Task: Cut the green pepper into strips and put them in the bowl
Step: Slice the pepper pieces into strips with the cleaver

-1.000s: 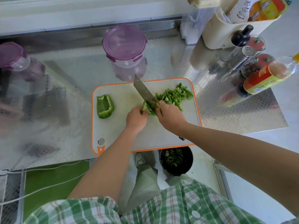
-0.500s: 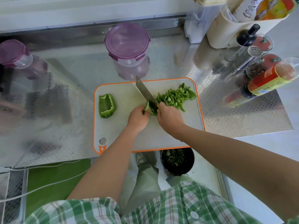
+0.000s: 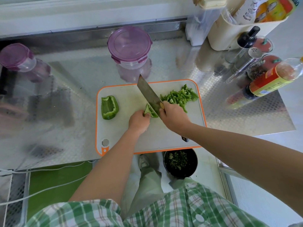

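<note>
1 pepper half [image 3: 109, 107] by left edge of board [image 3: 129, 97], strips [image 3: 178, 97] by right

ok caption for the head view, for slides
Knife in right hand slices a pepper piece held by left hand on cutting board.

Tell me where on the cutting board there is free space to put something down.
Free: the cutting board between the pepper half and the left hand, and its far left corner. Crowded: the far right corner, under pepper strips.
</note>
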